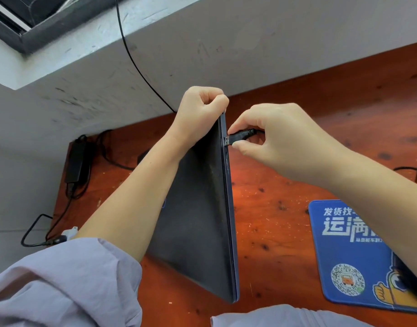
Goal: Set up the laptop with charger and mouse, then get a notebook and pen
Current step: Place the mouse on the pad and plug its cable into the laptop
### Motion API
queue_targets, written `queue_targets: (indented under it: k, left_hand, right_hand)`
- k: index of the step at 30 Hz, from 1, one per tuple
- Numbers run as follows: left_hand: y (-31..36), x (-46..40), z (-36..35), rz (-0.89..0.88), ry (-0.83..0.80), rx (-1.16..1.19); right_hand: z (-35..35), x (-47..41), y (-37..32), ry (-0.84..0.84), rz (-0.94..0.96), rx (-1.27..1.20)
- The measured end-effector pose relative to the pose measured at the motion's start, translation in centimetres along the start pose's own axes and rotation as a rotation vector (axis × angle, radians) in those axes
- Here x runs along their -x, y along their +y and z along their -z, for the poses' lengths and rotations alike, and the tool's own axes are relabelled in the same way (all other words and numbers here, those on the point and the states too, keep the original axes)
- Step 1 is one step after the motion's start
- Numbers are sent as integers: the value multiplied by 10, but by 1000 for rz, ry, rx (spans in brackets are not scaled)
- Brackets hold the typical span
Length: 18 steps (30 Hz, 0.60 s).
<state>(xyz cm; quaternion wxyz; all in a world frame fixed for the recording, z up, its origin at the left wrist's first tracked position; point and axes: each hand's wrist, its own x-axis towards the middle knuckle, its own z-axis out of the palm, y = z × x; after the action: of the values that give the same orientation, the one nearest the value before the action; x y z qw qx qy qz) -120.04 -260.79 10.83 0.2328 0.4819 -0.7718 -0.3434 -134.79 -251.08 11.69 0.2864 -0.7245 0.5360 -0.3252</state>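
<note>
A dark, closed laptop stands tilted up on its left edge on the reddish wooden desk. My left hand grips its far upper corner and holds it up. My right hand pinches a black USB plug, whose metal tip touches the laptop's right side edge at a port. A black charger brick with its cables lies at the desk's far left corner. A blue mouse pad lies at the right; a dark shape at its right edge is mostly hidden by my right forearm.
A grey wall and a window ledge run behind the desk, with a black cable hanging down them. A white plug sits at the desk's left edge. More black cable lies at the far right.
</note>
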Motion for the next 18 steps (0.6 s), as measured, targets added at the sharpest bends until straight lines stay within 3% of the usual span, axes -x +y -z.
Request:
queue_targets:
  k: [6,18]
  left_hand:
    - [3,0,0,1,10,16]
    - [-2,6,6,29,-2,19]
  right_hand:
    - [8,-9,-4,-53,42,114]
    - [-9,-5,-3,-21,75,24]
